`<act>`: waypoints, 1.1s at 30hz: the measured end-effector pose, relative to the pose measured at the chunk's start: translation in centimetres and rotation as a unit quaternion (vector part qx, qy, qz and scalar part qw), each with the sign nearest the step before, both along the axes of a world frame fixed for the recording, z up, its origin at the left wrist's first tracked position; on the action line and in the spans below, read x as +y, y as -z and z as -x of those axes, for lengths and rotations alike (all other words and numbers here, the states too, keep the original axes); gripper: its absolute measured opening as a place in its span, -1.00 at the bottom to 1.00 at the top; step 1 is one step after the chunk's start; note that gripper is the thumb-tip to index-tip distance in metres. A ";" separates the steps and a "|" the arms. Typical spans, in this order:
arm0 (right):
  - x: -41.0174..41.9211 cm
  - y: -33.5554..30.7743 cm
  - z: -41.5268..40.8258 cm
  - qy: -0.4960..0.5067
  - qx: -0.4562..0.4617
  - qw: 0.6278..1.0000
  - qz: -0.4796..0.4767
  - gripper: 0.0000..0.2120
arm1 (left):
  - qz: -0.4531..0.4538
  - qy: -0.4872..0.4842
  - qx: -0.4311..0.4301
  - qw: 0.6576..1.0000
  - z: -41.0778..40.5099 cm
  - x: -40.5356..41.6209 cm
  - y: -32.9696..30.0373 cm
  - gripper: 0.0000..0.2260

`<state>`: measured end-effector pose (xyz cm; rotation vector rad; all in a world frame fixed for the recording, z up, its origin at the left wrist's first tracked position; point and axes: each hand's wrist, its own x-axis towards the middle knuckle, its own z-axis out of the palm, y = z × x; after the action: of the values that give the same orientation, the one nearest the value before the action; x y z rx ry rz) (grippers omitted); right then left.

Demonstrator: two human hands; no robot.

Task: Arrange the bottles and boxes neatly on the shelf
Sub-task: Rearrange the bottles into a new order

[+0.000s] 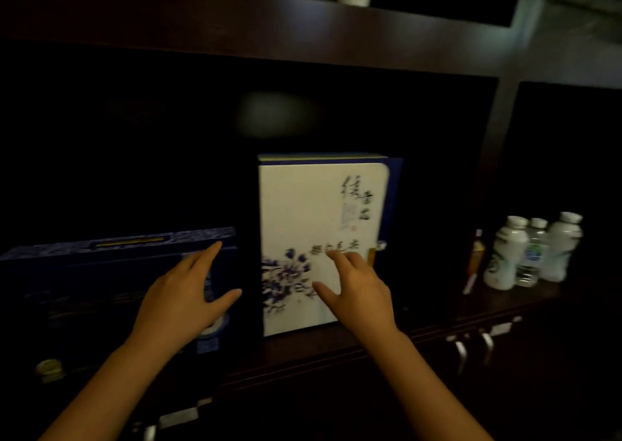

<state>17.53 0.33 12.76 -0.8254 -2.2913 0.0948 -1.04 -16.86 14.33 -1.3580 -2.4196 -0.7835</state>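
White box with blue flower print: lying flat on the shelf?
No, the white box with blue flower print stands upright on the dark wooden shelf, front face toward the camera.

Under the right hand (356,292) stood a white box (303,225) with dark blue edging, a blue flower spray and black brush lettering. Beneath the left hand (183,301) lay a dark navy box (84,292) with a pale speckled top and a gold strip. Right of the right hand were milky white bottles (506,255) with green-marked labels.
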 end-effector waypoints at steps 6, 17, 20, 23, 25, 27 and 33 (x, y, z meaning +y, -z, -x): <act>4.0 2.1 -16.1 0.077 -0.018 0.996 0.046 -0.44 | 0.051 0.099 -0.055 0.992 -12.8 8.0 1.9 -0.32; 10.5 4.3 -41.5 0.183 -0.053 0.977 0.090 -0.43 | 0.072 0.227 -0.107 0.965 -36.8 20.1 5.3 -0.40; 13.4 3.9 -43.7 0.184 -0.050 0.978 0.087 -0.43 | 0.080 0.229 -0.091 0.966 -38.8 23.3 4.2 -0.43; 17.3 3.4 -44.4 0.177 -0.033 0.981 0.068 -0.43 | 0.058 0.223 -0.088 0.969 -38.9 27.2 3.0 -0.45; 20.3 3.0 -44.3 0.166 -0.027 0.984 0.062 -0.43 | 0.049 0.211 -0.081 0.973 -38.4 30.2 2.4 -0.43; 23.3 2.7 -43.9 0.152 -0.031 0.987 0.049 -0.41 | 0.045 0.206 -0.082 0.974 -37.6 33.4 1.9 -0.44; 33.6 -0.3 -42.4 0.060 -0.012 0.992 0.111 -0.46 | 0.021 0.203 -0.188 0.961 -35.6 42.7 -0.1 -0.52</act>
<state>59.93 33.90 13.09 -1.0819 -2.2744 0.2919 34.54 25.82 14.42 -1.9086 -2.4625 -1.1902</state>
